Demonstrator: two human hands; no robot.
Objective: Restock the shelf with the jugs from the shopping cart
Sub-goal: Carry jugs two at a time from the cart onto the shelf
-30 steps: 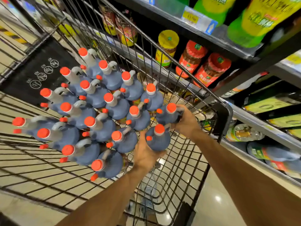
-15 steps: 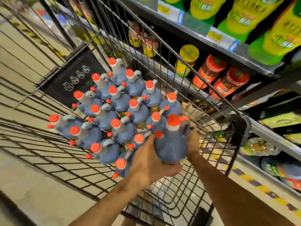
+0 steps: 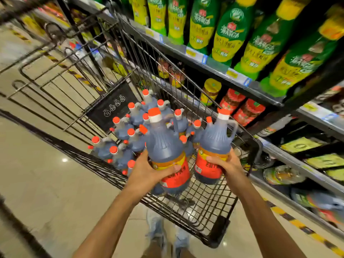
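Two dark jugs with orange caps and red-and-yellow labels hang above the black wire shopping cart [image 3: 219,216]. My left hand [image 3: 147,174] grips the body of the left jug [image 3: 163,146]. My right hand [image 3: 226,165] grips the lower body of the right jug [image 3: 216,140], whose handle faces the shelf. Both jugs are upright and clear of the basket. Several more jugs [image 3: 134,135] of the same kind stand packed in the far part of the cart. The shelf unit [image 3: 242,77] runs along the right side.
Green and yellow bottles [image 3: 225,34] fill the upper shelf. Red-lidded jars [image 3: 247,110] and a yellow-lidded jar [image 3: 211,90] sit one level down. Lower shelves at right hold flat packs [image 3: 323,161] and lying jugs [image 3: 320,200]. Beige floor tiles [image 3: 46,174] spread to the left.
Both hands have lifted their jugs up out of the cart, from among the packed jugs to well above the basket. The view has tilted up toward the shelves.
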